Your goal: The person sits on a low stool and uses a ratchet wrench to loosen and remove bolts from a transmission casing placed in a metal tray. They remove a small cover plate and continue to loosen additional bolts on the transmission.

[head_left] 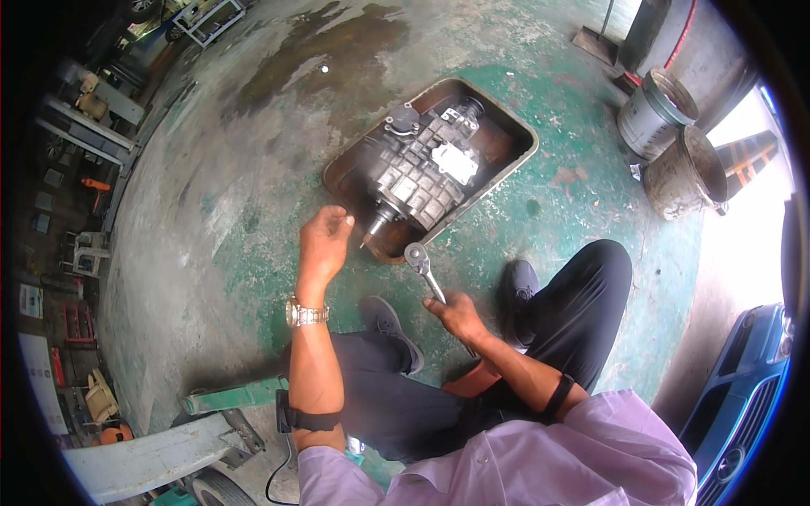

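The right hand [458,317] is closed around the handle of a ratchet wrench [429,277], whose round head points away from it. The left hand [326,242] has its fingers curled in beside a tray [506,141]; I cannot tell whether they pinch anything. Beyond both hands, a metal gearbox [412,183] lies in that tray, its shaft [381,221] end nearest the left hand.

A pale lilac buttoned shirt [506,460], dark trousers [582,312] and grey laced shoes [392,327] are worn. Black straps [314,420] are fastened around both arms, and the left wrist is circled by a shiny metal-link watch [310,314].
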A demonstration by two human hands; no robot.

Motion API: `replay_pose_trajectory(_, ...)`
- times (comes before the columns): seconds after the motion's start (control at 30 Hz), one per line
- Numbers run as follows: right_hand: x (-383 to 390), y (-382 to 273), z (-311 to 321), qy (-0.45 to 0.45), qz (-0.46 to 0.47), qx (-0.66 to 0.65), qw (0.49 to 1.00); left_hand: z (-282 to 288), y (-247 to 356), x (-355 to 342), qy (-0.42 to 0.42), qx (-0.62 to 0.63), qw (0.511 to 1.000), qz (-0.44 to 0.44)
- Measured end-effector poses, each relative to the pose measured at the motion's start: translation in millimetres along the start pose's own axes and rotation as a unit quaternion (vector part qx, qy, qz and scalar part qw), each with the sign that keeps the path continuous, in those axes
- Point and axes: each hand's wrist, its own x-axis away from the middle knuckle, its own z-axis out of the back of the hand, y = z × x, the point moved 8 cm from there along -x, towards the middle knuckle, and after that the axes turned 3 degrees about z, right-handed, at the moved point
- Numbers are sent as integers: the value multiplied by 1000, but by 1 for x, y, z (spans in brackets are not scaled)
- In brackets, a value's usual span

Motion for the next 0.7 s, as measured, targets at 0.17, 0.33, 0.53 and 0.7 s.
replay_pose_trajectory(0.17,-4,11,0,7,1,7,1000,-3,-10,-1,-5,-2,1000,12)
replay_pose_trajectory(0.33,-3,7,1,36,17,-15,999,-5,-4,0,13,-20,1000,4)
replay_pose_trajectory(0.53,3,-7,4,33,27,4,999,-16,12,7,-22,-15,999,21)
replay_pose_trajectory(0.7,5,-25,11,34,81,77,993,-27,9,6,-42,-52,998,9)
